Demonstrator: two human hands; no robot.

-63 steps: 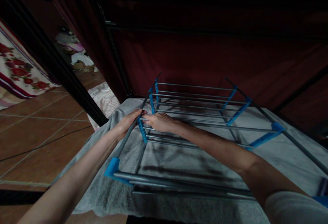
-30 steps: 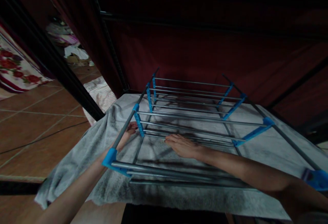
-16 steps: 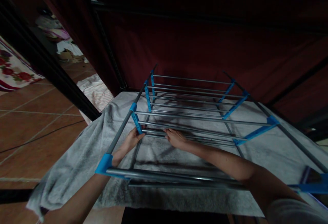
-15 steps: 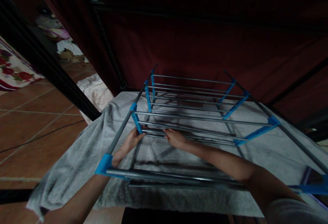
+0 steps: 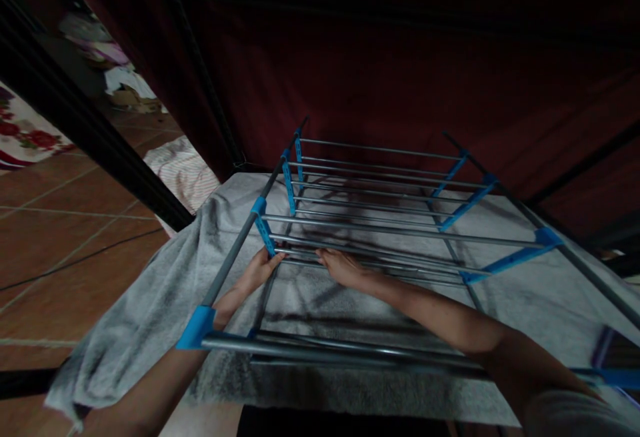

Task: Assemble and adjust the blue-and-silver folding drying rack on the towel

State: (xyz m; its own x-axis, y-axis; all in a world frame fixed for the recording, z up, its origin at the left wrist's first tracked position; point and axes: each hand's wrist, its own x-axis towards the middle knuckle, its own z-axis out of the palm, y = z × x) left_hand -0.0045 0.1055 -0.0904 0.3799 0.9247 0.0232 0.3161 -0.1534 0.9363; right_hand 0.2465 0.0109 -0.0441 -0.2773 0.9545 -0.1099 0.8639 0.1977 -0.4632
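Note:
A rack of grey metal tubes and blue plastic joints lies in front of me. My left hand (image 5: 260, 269) is closed around the lower end of a blue joint (image 5: 265, 234) on the rack's left side, its thumb beside the rod end. My right hand (image 5: 339, 266) pinches a thin metal rod (image 5: 300, 252) a short way along from that joint. The rod's left end reaches the joint; whether it is seated inside cannot be made out. Both forearms pass around the rack's near tube (image 5: 350, 352).
The rack rests on a grey blanket (image 5: 135, 317). Dark red cloth (image 5: 375, 77) hangs behind it, and a black post (image 5: 115, 137) slants at the left. A cable (image 5: 90, 258) crosses the tiled floor. More blue joints (image 5: 515, 254) stand at the right.
The rod's left end has shifted left, from beside the blue joint up to it. Both hands stay near the same spots, and the view has moved slightly.

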